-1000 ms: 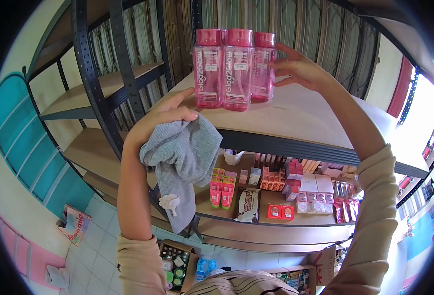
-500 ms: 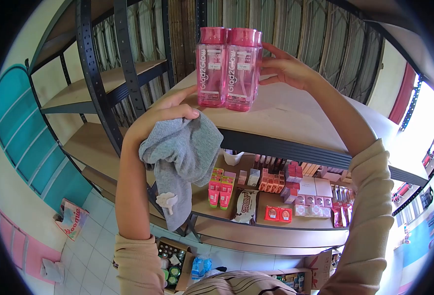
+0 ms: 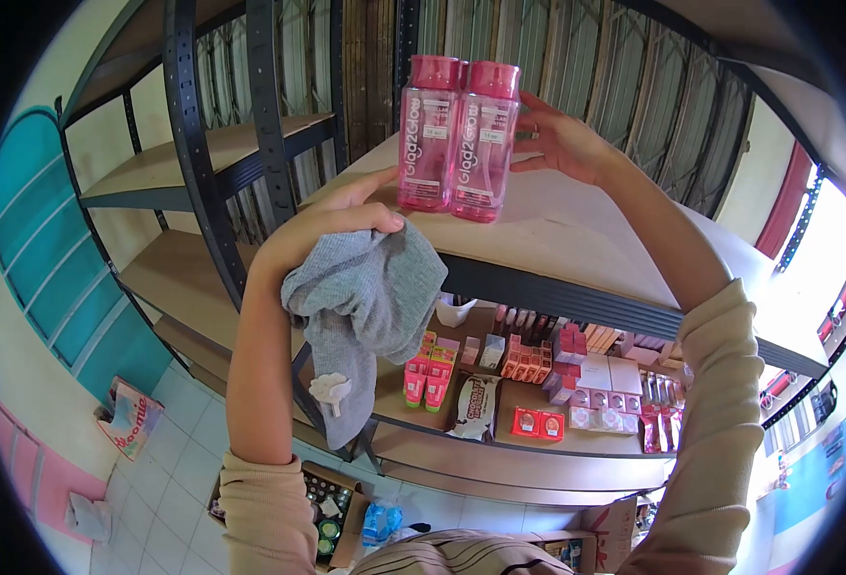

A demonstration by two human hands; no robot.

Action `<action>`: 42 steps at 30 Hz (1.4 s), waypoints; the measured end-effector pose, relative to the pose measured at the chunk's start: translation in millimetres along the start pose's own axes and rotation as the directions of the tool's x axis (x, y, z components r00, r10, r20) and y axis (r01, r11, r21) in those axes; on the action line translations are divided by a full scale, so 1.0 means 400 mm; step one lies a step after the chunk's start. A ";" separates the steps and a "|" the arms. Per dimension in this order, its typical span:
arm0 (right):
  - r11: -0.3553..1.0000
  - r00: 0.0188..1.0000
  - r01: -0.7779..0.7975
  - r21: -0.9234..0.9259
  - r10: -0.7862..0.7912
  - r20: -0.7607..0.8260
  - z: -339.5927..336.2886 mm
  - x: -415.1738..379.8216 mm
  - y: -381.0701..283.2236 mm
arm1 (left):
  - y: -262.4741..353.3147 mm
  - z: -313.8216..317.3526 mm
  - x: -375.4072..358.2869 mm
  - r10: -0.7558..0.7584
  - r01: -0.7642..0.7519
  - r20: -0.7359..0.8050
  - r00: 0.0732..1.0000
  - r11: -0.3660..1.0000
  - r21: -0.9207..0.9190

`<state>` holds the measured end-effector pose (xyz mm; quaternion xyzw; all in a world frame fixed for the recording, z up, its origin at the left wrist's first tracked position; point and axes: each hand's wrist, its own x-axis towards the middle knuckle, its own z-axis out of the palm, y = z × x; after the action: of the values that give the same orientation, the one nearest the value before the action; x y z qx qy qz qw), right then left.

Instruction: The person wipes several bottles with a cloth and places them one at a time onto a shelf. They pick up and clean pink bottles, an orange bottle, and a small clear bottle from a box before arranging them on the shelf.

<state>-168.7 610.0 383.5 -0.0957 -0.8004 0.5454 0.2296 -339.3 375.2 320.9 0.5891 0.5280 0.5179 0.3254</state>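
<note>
Pink see-through bottles with pink caps, labelled Glad2Glow, stand upright in a tight group on the top shelf board; a front bottle [image 3: 481,144] and its left neighbour [image 3: 429,144] show best, with at least one more behind. My left hand [image 3: 332,216] grips a crumpled grey ribbed cloth [image 3: 365,297] hanging over the shelf's front edge, thumb on top, its fingers reaching to the left bottle's lower side. On the right side of the group, my right hand [image 3: 571,149] has its fingers apart, fingertips close to the bottles and partly hidden behind them.
The top shelf board [image 3: 586,230] has a dark metal front edge. Below it, a lower shelf holds pink-green tubes [image 3: 428,379], a brown-white packet [image 3: 476,404], red compacts [image 3: 538,423] and boxed cosmetics. Metal uprights [image 3: 268,115] rise at left. On the floor stands an open carton [image 3: 346,537] of bottles.
The bottles, cloth and left hand sit slightly farther right in view. The right hand has also shifted a little right, its fingers still spread beside the bottles.
</note>
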 end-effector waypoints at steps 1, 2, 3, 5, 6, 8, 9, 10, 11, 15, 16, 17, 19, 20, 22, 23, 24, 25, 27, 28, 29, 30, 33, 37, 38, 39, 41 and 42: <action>1.000 1.000 -0.001 0.002 0.001 0.005 -0.002 0.002 0.003 | -0.009 -0.005 0.005 0.023 -0.023 -0.005 1.000 1.000 0.014; 1.000 1.000 -0.002 0.004 0.002 0.008 -0.001 0.002 0.003 | -0.015 -0.008 0.007 0.046 -0.046 -0.009 0.999 0.999 0.029; 1.000 1.000 -0.002 -0.001 0.002 0.009 0.000 0.002 0.001 | -0.013 -0.008 0.005 0.028 -0.028 -0.001 1.000 1.000 0.011; 1.000 1.000 -0.004 -0.011 0.004 0.010 0.003 -0.001 -0.004 | -0.010 -0.005 -0.001 -0.009 0.009 0.019 1.000 1.000 -0.028; 1.000 1.000 -0.006 -0.005 0.007 0.009 0.004 -0.001 -0.003 | -0.012 -0.004 -0.002 0.030 -0.030 0.011 0.999 0.999 -0.037; 1.000 1.000 -0.012 0.009 0.012 0.006 0.004 -0.001 0.001 | -0.016 0.000 -0.006 0.107 -0.107 -0.007 0.994 0.993 -0.056; 1.000 0.999 -0.019 -0.024 0.018 -0.043 0.000 -0.004 0.002 | -0.021 0.003 -0.017 0.106 -0.108 -0.034 0.994 0.990 -0.091; 0.998 0.995 -0.025 -0.054 0.020 -0.093 -0.010 -0.009 0.003 | -0.029 0.006 -0.037 0.103 -0.110 -0.061 0.993 0.986 -0.123; 0.996 0.990 -0.029 -0.085 0.017 -0.143 -0.022 -0.015 0.001 | -0.035 0.015 -0.058 0.102 -0.114 -0.088 0.991 0.982 -0.152; 0.988 0.963 0.102 -0.119 -0.128 -0.239 -0.058 -0.148 -0.065 | -0.060 0.127 -0.192 0.158 -0.178 -0.085 0.984 0.906 -0.385; 0.976 0.951 0.158 -0.147 -0.190 -0.244 -0.053 -0.195 -0.079 | -0.084 0.159 -0.217 0.156 -0.168 -0.062 0.986 0.890 -0.425; 0.962 0.935 0.210 -0.173 -0.250 -0.251 -0.041 -0.242 -0.091 | -0.108 0.191 -0.241 0.155 -0.156 -0.040 0.987 0.872 -0.464; 0.929 0.892 0.312 -0.201 -0.358 -0.274 -0.001 -0.344 -0.096 | -0.163 0.247 -0.270 0.189 -0.101 0.128 0.974 0.860 -0.501; 0.909 0.866 0.360 -0.208 -0.409 -0.288 0.024 -0.397 -0.086 | -0.193 0.283 -0.271 0.256 -0.123 0.202 0.945 0.854 -0.506; 0.888 0.861 0.431 -0.160 -0.458 -0.223 0.080 -0.522 -0.023 | -0.258 0.351 -0.286 0.192 -0.009 0.282 0.940 0.841 -0.542; 0.904 0.891 0.428 0.026 -0.417 -0.180 0.125 -0.593 0.025 | -0.277 0.389 -0.297 0.161 0.049 0.322 0.933 0.829 -0.557; 0.848 0.847 0.528 0.051 -0.530 0.043 0.150 -0.640 0.084 | -0.285 0.428 -0.307 0.102 0.046 0.229 0.968 0.827 -0.560; 0.759 0.763 0.576 0.304 -0.633 0.134 0.212 -0.658 0.149 | -0.293 0.468 -0.314 0.039 0.043 0.132 0.990 0.824 -0.565; 0.889 0.879 0.446 0.108 -0.457 0.134 0.308 -0.750 0.275 | -0.329 0.565 -0.328 -0.099 0.044 -0.042 0.994 0.731 -0.681; 0.938 0.939 0.344 -0.046 -0.343 0.025 0.370 -0.797 0.348 | -0.362 0.608 -0.331 -0.170 0.036 -0.149 0.974 0.768 -0.640; 0.970 0.959 0.243 0.012 -0.239 -0.155 0.432 -0.844 0.411 | -0.401 0.648 -0.344 -0.241 0.053 -0.243 0.940 0.804 -0.593; 0.987 0.940 0.126 0.099 -0.087 -0.330 0.505 -0.907 0.465 | -0.428 0.693 -0.373 -0.320 0.099 -0.321 0.892 0.829 -0.550; 0.687 0.692 0.059 0.724 0.495 -0.526 0.679 -1.086 0.553 | -0.486 0.837 -0.471 -0.226 0.062 -0.464 0.857 0.937 -0.343; 0.460 0.342 0.203 0.864 0.794 -0.503 0.815 -1.274 0.520 | -0.521 0.995 -0.649 -0.349 0.202 -0.393 0.851 0.907 -0.369; 0.512 0.328 0.197 0.836 0.769 -0.549 0.854 -1.320 0.525 | -0.527 1.016 -0.712 -0.356 0.251 -0.254 0.899 0.896 -0.368; 0.513 0.302 0.189 0.837 0.781 -0.547 0.905 -1.361 0.528 | -0.536 1.024 -0.752 -0.334 0.269 -0.125 0.934 0.890 -0.368; 0.508 0.292 0.160 0.846 0.794 -0.532 0.993 -1.435 0.539 | -0.560 1.047 -0.838 -0.259 0.298 0.156 0.953 0.891 -0.343; 0.430 0.260 0.192 0.882 0.844 -0.468 1.025 -1.473 0.548 | -0.582 1.066 -0.879 -0.243 0.318 0.247 0.938 0.887 -0.335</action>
<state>132.8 116.8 -95.4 -0.4585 -0.1053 0.7305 0.4951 34.2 161.2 -96.7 0.4830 0.4658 0.4940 0.5530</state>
